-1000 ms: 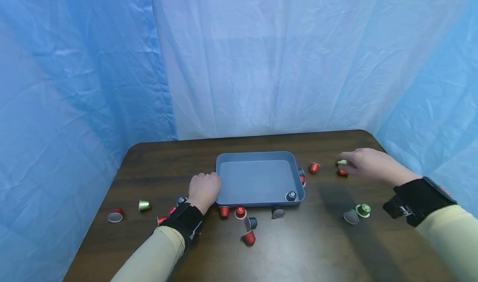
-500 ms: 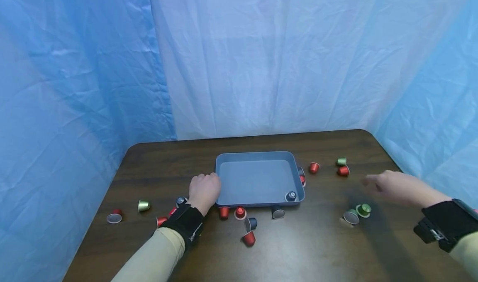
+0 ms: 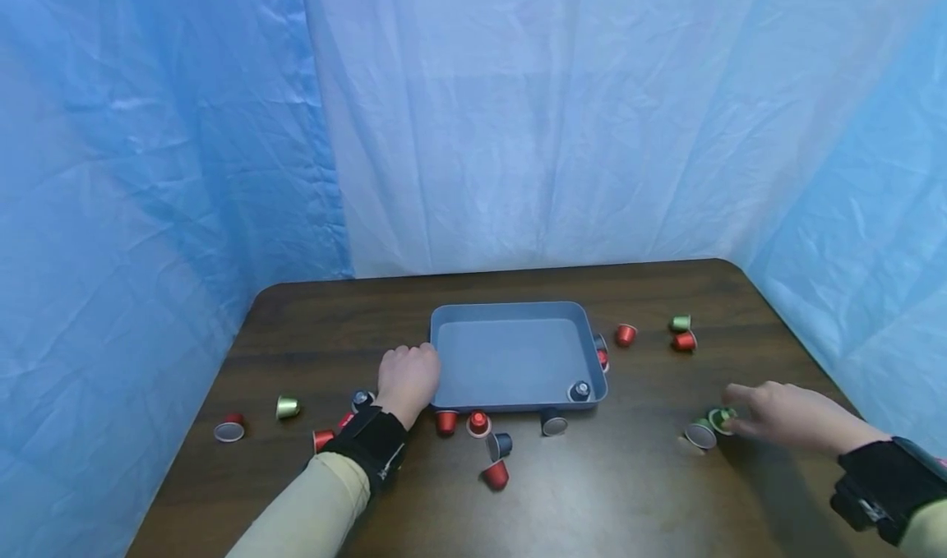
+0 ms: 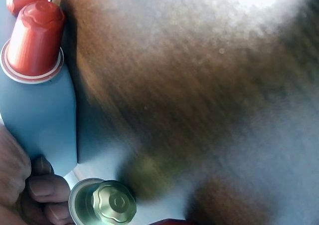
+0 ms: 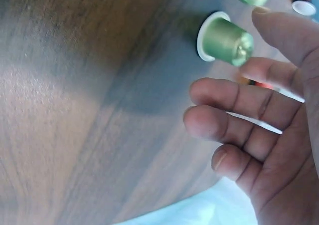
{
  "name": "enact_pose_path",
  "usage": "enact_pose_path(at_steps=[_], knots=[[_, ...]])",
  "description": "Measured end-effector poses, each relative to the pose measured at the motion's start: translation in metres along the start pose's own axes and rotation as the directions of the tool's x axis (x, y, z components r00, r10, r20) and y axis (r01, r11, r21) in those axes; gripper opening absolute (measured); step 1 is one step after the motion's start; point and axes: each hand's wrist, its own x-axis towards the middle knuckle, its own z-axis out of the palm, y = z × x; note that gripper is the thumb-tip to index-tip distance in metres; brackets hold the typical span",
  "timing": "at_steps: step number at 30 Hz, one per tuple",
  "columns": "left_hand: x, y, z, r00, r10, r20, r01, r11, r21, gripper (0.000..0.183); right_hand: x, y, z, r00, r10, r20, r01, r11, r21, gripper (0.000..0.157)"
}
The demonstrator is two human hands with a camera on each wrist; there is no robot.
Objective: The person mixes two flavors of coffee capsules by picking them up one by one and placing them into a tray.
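As my right hand point(image 3: 787, 417) hovers by a green capsule point(image 5: 219, 38), fingers parted and empty, my left hand point(image 3: 409, 381) curls at the tray point(image 3: 510, 352), its hold unclear.

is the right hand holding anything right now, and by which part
Nothing looks held: the right hand has its thumb and index fingertip apart near the narrow end of a green capsule; whether either touches it is unclear.

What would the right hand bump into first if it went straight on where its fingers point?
Probably the upright green capsule, right in front of the right hand. I can't tell whether they already touch. Another green capsule lies just beyond it.
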Motion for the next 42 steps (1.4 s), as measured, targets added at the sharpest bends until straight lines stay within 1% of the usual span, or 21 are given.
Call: enact_pose_path(at_steps=[1,3,8,16,23,27,29,34,36,42], knots=[[0.000,0.000,0.000,1.000,-0.001,-0.004,0.001,1.000,-0.001,0.031,0.001,-0.001,0.001,1.000,0.016,0.007,-0.016,1.000,0.003,0.033],[0.000,0.000,0.000,1.000,0.000,-0.012,0.000,1.000,0.002,0.030,0.002,-0.001,0.004,1.000,0.022,0.007,-0.022,1.000,0.004,0.029],[-0.001,0.000,0.002,1.000,0.003,-0.031,-0.003,1.000,0.007,0.030,0.002,0.000,0.013,1.000,0.002,-0.021,-0.002,1.000,0.000,0.019],[0.000,0.001,0.003,0.999,0.003,-0.051,-0.003,1.000,0.011,0.023,0.002,0.000,0.021,0.996,-0.041,-0.075,0.040,0.999,-0.013,0.018],[-0.001,0.002,0.004,0.998,-0.001,-0.068,0.002,1.000,0.014,0.024,0.004,-0.002,0.020,0.995,-0.057,-0.081,0.059,0.998,0.015,0.013],[-0.002,0.001,0.004,0.998,-0.006,-0.063,0.006,1.000,0.009,0.025,0.003,-0.003,0.014,0.993,-0.072,-0.097,0.073,0.997,0.002,0.012],[-0.001,0.001,0.004,0.998,-0.008,-0.055,0.009,1.000,0.005,0.026,0.002,-0.003,0.010,0.989,-0.089,-0.120,0.088,0.996,-0.013,0.013],[-0.001,0.001,0.005,0.999,-0.015,-0.052,0.015,1.000,-0.002,0.025,0.001,-0.003,-0.001,0.965,-0.167,-0.203,0.159,0.986,-0.058,0.014],[-0.001,0.001,0.005,0.998,-0.017,-0.056,0.017,1.000,-0.003,0.024,0.001,-0.004,-0.006,0.958,-0.187,-0.218,0.178,0.982,-0.060,0.013],[-0.001,0.002,0.005,0.998,-0.022,-0.055,0.022,1.000,-0.004,0.024,0.004,-0.012,-0.025,0.958,-0.180,-0.225,0.170,0.983,-0.062,0.013]])
